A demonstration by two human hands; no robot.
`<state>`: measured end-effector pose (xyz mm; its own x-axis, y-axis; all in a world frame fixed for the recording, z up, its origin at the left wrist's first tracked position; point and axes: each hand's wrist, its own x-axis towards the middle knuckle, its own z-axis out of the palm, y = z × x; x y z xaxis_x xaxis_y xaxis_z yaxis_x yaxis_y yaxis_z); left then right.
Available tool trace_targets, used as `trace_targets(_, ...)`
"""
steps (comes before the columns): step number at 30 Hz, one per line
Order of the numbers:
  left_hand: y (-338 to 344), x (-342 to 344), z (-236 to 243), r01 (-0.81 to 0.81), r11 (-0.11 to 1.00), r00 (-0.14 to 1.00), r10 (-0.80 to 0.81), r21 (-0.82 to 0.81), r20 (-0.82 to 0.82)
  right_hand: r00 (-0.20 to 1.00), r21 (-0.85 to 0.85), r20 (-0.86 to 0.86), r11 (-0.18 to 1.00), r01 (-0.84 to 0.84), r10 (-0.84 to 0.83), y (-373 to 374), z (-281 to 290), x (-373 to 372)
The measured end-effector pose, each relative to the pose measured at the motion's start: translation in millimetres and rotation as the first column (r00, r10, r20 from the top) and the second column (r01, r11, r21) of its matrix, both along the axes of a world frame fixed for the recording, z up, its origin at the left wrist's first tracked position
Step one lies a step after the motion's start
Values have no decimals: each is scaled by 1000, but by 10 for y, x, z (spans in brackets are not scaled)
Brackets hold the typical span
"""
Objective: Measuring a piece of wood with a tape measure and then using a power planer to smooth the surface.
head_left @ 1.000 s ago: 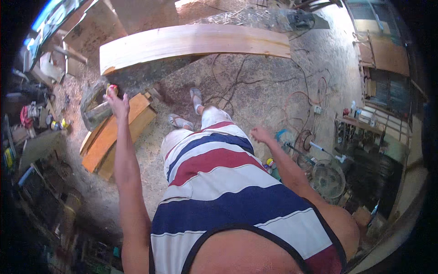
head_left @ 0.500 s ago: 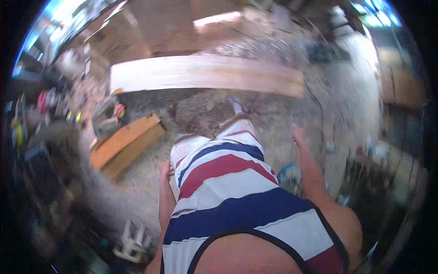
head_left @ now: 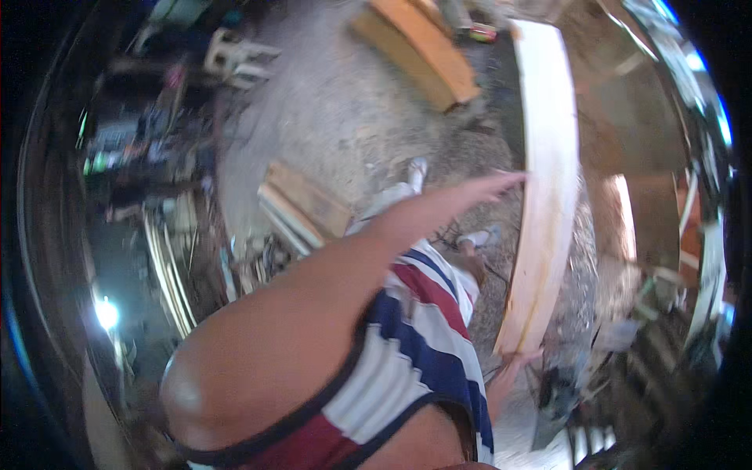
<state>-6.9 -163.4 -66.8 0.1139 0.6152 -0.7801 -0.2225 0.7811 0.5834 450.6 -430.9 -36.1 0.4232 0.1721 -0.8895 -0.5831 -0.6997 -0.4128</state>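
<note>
A long, pale wooden plank runs from the far side toward me, right of centre. My left hand reaches across to its left edge with fingers stretched out; whether the fingertips touch the wood I cannot tell. At the plank's near end is my right hand, its fingers looking extended and apart, close against or just under the end. Neither hand is wrapped round the plank. My left forearm crosses over my striped top and hides part of my legs.
A thick orange-brown timber lies on the dusty floor at the far side, near a small red-and-yellow object. Short boards lie left of my feet. A white plastic chair stands far left. A lit lamp glows at left.
I have turned left, so the plank now runs lengthwise on my right instead of across in front. Both hands have come from my sides to the plank.
</note>
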Motion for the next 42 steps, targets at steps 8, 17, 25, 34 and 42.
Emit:
trace_targets(8, 147, 627, -140, -374, 919, 916, 345, 127, 206, 944, -16, 38, 945, -327, 327, -69, 256, -180)
trace_targets(17, -1382, 755, 444, -351, 933, 931, 357, -87, 73, 784, -24, 127, 792, -610, 608, -337, 719, -894)
trace_targets(25, -3604, -264, 922, -371, 795, 666, 588, -480, 459, 686, -10, 172, 697, -717, 707, -714, 939, -1590)
trace_targets(34, -4723, -847, 427, -752, 423, 282, 900, -505, 333, 582, 73, 170, 579, -812, 795, -897, 677, -1808)
trace_targets(42, -5724, -1202, -502, -926, -30, -97, 982, -377, 160, 487, 68, 222, 485, -872, 845, -1196, 427, -2361)
